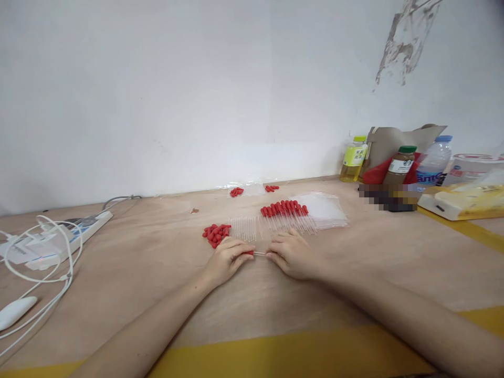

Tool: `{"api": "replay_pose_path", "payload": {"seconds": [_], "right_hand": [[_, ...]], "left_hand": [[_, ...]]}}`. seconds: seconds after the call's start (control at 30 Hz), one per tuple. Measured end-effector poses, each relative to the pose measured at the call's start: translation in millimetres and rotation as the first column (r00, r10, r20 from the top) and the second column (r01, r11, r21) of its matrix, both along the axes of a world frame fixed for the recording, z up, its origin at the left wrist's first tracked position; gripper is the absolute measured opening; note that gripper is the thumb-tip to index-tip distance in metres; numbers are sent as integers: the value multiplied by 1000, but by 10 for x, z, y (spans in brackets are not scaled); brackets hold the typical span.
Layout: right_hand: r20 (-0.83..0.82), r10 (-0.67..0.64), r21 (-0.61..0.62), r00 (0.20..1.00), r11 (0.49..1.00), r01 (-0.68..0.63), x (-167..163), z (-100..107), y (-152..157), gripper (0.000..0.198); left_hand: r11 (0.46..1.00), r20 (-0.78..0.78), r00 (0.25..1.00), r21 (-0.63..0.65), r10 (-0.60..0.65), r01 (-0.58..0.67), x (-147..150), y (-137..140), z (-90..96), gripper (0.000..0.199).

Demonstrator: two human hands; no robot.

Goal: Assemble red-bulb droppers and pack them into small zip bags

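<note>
Between thumb and fingers, my left hand (229, 258) pinches a red rubber bulb (250, 253). My right hand (292, 254) grips a thin clear glass tube (260, 254), whose other end meets the bulb; how deep it sits inside is hidden. Just beyond my left hand lies a pile of loose red bulbs (216, 234). Beside that pile, bare glass tubes (243, 229) lie in a row. Past my right hand is a row of droppers (287, 212), each a clear tube with a red bulb on its far end.
Clear plastic bags (325, 210) lie behind the droppers. More red bulbs (237, 192) rest on plastic near the wall. A power strip (71, 241) with white cables is at left. Bottles (353, 160), a paper bag (388, 142) and a tissue pack (468, 197) stand at right.
</note>
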State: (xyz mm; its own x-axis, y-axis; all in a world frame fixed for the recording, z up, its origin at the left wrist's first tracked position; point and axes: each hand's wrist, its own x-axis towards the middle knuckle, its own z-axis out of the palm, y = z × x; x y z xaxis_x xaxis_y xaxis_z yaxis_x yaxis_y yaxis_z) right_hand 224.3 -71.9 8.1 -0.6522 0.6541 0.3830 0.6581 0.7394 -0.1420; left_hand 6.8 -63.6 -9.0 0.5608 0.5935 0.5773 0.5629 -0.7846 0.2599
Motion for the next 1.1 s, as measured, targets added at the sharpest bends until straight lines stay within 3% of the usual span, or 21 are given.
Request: {"api": "replay_pose_path", "payload": {"seconds": [0.07,0.13,0.27,0.4,0.67,1.1], "right_hand": [[6,-43,6,999,999,43,49,9,12,21],[-61,-149,-86,987,986,144,100,-1,78,20],[-176,-443,-309,879,873,378,139,14,334,32],[-166,-575,-251,802,811,529,-1,97,574,34],[0,-648,-185,762,748,637,-429,6,751,35],[25,-637,-143,770,760,634,-465,-80,760,35]], "left_hand": [[997,37,997,-9,72,-72,-39,-12,5,25],[989,70,987,-41,144,-141,-66,-37,5,28],[982,-47,995,-159,93,-100,-65,-76,-2,15],[974,-89,992,-204,86,-103,-34,-75,1,15],[969,-86,994,-233,66,-85,-54,-54,-10,15],[970,-87,995,-233,57,-76,-58,-49,-9,16]]}}
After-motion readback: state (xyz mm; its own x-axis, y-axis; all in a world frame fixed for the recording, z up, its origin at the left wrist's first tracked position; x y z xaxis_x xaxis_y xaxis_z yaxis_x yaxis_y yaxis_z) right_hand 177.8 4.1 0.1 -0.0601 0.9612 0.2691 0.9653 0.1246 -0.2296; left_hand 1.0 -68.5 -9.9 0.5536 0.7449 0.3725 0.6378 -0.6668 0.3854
